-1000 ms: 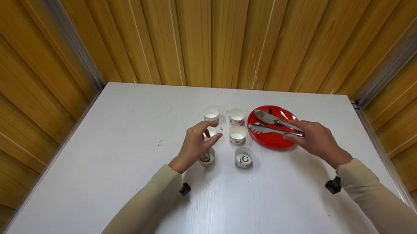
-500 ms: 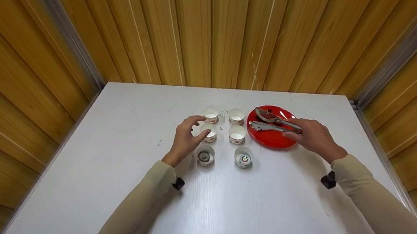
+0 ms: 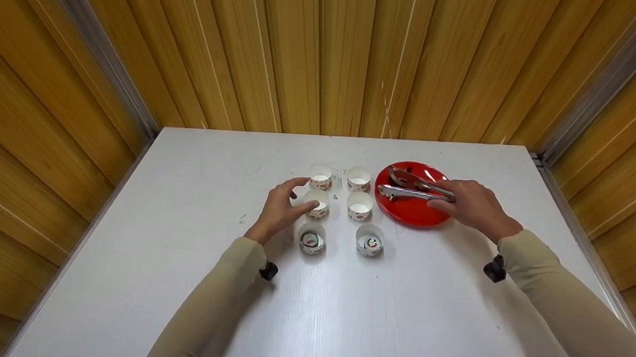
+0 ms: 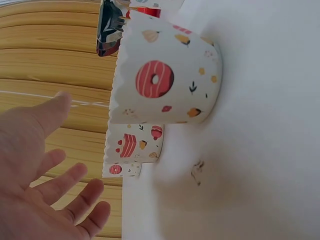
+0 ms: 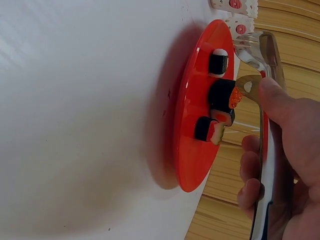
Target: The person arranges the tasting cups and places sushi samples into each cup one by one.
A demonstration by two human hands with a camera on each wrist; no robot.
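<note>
My right hand (image 3: 476,207) grips metal tongs (image 3: 413,194), one end shaped like a fork, above a red plate (image 3: 412,217). In the right wrist view, several sushi pieces (image 5: 221,94) with dark wrapping lie on the plate. The tongs' ends stand apart with nothing visibly between them. My left hand (image 3: 280,206) hovers by the middle-left paper cup (image 3: 320,212), thumb and fingers spread. A gap shows between hand and cups in the left wrist view. The front-left cup (image 3: 312,249) and front-right cup (image 3: 369,250) each hold a small round piece.
Left of the plate stand the back-left cup (image 3: 319,182), back-right cup (image 3: 358,184) and middle-right cup (image 3: 359,213). All stand on a white table (image 3: 192,248), with wood-pattern walls (image 3: 298,56) behind and at the sides.
My left hand has drawn back to the left, uncovering the front-left cup. My right hand has shifted slightly left with the tongs, and their ends look closer together.
</note>
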